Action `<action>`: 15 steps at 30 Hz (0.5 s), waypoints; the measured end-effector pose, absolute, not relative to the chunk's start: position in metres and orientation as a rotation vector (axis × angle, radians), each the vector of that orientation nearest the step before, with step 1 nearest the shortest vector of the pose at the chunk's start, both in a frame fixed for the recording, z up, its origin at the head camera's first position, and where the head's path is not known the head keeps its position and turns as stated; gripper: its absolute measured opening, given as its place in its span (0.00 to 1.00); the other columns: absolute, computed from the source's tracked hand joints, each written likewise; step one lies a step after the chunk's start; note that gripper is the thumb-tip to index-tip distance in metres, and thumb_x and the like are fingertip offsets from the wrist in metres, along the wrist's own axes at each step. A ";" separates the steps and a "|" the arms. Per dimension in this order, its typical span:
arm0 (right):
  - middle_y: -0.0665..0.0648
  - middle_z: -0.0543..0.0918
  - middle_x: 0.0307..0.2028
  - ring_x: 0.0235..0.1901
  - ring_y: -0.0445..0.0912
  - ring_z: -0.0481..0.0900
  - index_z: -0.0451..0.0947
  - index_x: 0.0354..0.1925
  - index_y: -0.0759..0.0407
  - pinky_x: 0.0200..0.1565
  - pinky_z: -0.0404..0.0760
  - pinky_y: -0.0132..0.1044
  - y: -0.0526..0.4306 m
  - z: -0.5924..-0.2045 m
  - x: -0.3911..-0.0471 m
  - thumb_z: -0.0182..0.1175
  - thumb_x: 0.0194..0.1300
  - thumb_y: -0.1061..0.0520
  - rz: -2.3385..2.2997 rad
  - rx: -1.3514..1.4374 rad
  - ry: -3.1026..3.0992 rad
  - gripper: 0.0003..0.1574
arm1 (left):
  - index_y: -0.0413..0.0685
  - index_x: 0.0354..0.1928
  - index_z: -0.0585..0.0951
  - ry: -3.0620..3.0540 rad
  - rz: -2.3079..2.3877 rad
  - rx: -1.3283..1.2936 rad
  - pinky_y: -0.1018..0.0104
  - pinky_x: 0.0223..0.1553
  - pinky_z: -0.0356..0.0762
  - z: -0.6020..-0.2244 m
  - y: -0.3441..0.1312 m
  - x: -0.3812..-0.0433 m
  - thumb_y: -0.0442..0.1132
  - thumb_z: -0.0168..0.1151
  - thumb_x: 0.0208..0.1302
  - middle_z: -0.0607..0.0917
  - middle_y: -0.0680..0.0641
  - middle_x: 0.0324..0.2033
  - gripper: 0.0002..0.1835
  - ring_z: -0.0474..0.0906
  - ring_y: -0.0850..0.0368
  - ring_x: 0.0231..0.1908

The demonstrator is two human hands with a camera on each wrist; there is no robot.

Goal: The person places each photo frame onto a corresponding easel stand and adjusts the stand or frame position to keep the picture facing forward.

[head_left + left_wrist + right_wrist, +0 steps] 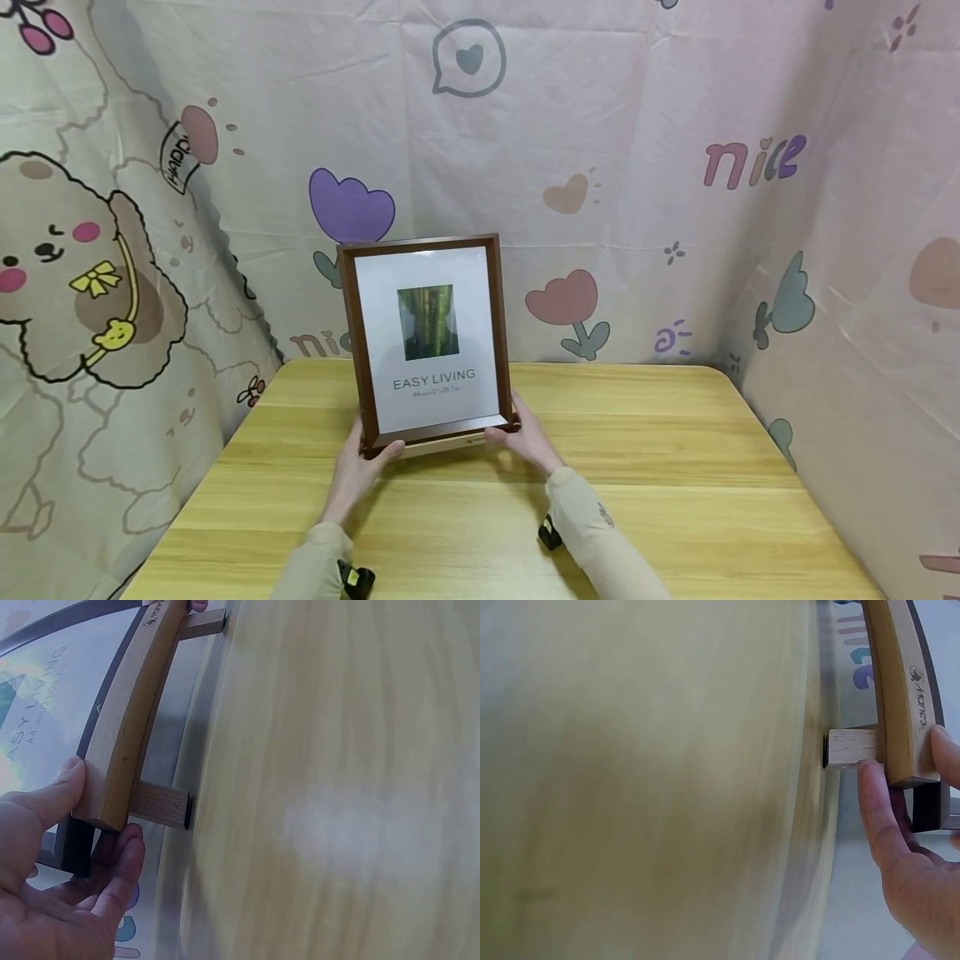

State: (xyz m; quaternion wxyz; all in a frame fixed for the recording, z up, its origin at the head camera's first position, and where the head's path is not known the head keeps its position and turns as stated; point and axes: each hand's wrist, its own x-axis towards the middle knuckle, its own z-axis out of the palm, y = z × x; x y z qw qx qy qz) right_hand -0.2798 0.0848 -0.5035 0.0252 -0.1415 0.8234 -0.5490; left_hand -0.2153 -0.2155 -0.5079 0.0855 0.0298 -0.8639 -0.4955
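Observation:
A brown picture frame (427, 375) leans slightly left in the head view, its white sheet printed "EASY LIVING" under a small green picture. Along its lower edge runs a pale wooden stand (444, 446) with short dark-tipped feet, one foot (161, 804) plain in the left wrist view. My left hand (358, 469) grips the lower left corner, thumb on the front and fingers behind and under. At the lower right corner my right hand (529, 435) holds frame and stand the same way. In the right wrist view a fingertip lies right at a foot (853, 747) of the stand.
The wooden table (652, 450) spreads around and in front of the frame. Behind it hangs a patterned cloth (637, 108) with flowers and hearts, and more cloth flanks both sides. Dark wrist devices sit at both beige sleeves (600, 533).

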 end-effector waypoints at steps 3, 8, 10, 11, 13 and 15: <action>0.71 0.83 0.52 0.48 0.57 0.84 0.43 0.81 0.56 0.60 0.79 0.59 0.087 -0.504 -0.280 0.72 0.60 0.57 -1.686 -0.436 2.557 0.63 | 0.62 0.82 0.40 -2.579 -1.471 0.093 0.36 0.71 0.63 -0.508 -0.213 -0.217 0.52 0.69 0.65 0.63 0.32 0.75 0.56 0.63 0.31 0.72; 0.70 0.82 0.52 0.48 0.57 0.84 0.43 0.81 0.55 0.58 0.81 0.57 0.090 -0.505 -0.280 0.72 0.60 0.57 -1.678 -0.411 2.566 0.63 | 0.63 0.82 0.40 -2.578 -1.453 0.096 0.36 0.73 0.60 -0.511 -0.209 -0.220 0.52 0.69 0.64 0.62 0.33 0.75 0.56 0.63 0.30 0.72; 0.70 0.82 0.53 0.47 0.57 0.84 0.43 0.81 0.54 0.58 0.81 0.57 0.092 -0.506 -0.279 0.72 0.60 0.57 -1.681 -0.401 2.566 0.63 | 0.61 0.82 0.40 -2.578 -1.458 0.092 0.36 0.73 0.59 -0.511 -0.208 -0.221 0.51 0.69 0.64 0.61 0.32 0.75 0.56 0.62 0.30 0.72; 0.71 0.82 0.54 0.47 0.57 0.84 0.43 0.81 0.54 0.58 0.81 0.58 0.092 -0.506 -0.279 0.72 0.60 0.57 -1.681 -0.400 2.569 0.63 | 0.61 0.82 0.39 -2.579 -1.463 0.091 0.36 0.74 0.58 -0.511 -0.207 -0.221 0.51 0.69 0.64 0.60 0.33 0.76 0.56 0.61 0.30 0.73; 0.71 0.82 0.55 0.47 0.57 0.85 0.44 0.81 0.53 0.57 0.81 0.58 0.093 -0.506 -0.279 0.72 0.60 0.58 -1.677 -0.404 2.582 0.63 | 0.59 0.82 0.39 -2.584 -1.465 0.091 0.36 0.75 0.57 -0.511 -0.205 -0.221 0.52 0.69 0.65 0.58 0.33 0.77 0.56 0.59 0.31 0.74; 0.70 0.82 0.54 0.46 0.56 0.84 0.44 0.81 0.53 0.58 0.80 0.59 0.095 -0.506 -0.278 0.72 0.59 0.57 -1.669 -0.399 2.594 0.63 | 0.59 0.82 0.39 -2.585 -1.468 0.093 0.36 0.75 0.55 -0.511 -0.203 -0.222 0.52 0.69 0.65 0.57 0.33 0.77 0.56 0.57 0.31 0.74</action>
